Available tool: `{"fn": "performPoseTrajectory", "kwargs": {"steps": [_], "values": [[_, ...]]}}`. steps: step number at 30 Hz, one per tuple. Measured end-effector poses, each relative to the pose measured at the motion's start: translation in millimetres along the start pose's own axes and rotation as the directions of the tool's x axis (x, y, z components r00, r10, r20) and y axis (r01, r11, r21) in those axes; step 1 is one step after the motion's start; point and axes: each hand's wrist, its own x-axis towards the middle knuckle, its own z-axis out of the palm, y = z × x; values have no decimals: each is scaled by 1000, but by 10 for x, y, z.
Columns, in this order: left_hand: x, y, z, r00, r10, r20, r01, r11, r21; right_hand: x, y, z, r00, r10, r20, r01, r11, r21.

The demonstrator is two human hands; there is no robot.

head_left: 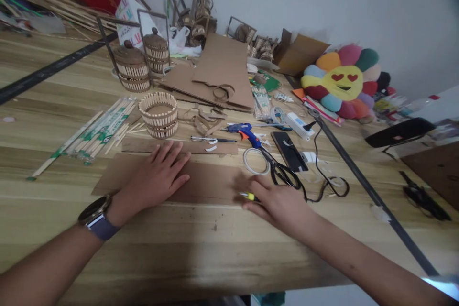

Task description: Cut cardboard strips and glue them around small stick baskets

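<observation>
My left hand [158, 172] lies with fingers spread on a brown cardboard strip [211, 181], pressing on its left half. At the strip's right end, my right hand [279, 201] is closed around a small yellow utility knife [249, 196], its tip pointing left over the cardboard. Most of the knife is hidden in my fingers. Just beyond lies a narrower cardboard strip [150, 146], with a pen [213, 139] along its back edge. A small round basket of wooden sticks [158, 117] stands behind my left hand.
A blue glue gun [245, 133], a tape roll [256, 161], black scissors [285, 173] and a phone [289, 151] lie near my right hand. Packed wooden sticks [102, 126] are at left. Lidded baskets [131, 69] and cardboard sheets [222, 64] stand farther back.
</observation>
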Motion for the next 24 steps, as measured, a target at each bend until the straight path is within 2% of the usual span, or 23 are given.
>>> {"fn": "performPoseTrajectory", "kwargs": {"steps": [4,6,8,12,15,19,24], "values": [[1,-7,-110,997,-78,-19,71,967,-246,258,-378,-61,997,-77,33,71,987,144],[3,-20,-191,994,-109,-12,97,925,-366,313,-437,-56,992,-96,77,83,983,166],[9,-44,-245,992,-123,-27,102,909,-404,304,-414,-34,990,-87,113,70,987,147],[23,-94,-228,991,-110,-78,89,968,-236,230,-279,-31,989,-75,127,63,993,98],[24,-100,-163,994,-105,-43,103,993,-53,264,-267,-128,985,-100,139,83,989,125],[17,-79,-102,993,-114,-16,115,992,43,451,-493,-297,990,-109,91,102,991,84],[9,-67,-78,995,-94,-34,96,994,59,702,-837,-362,968,-239,84,235,971,50]]}}
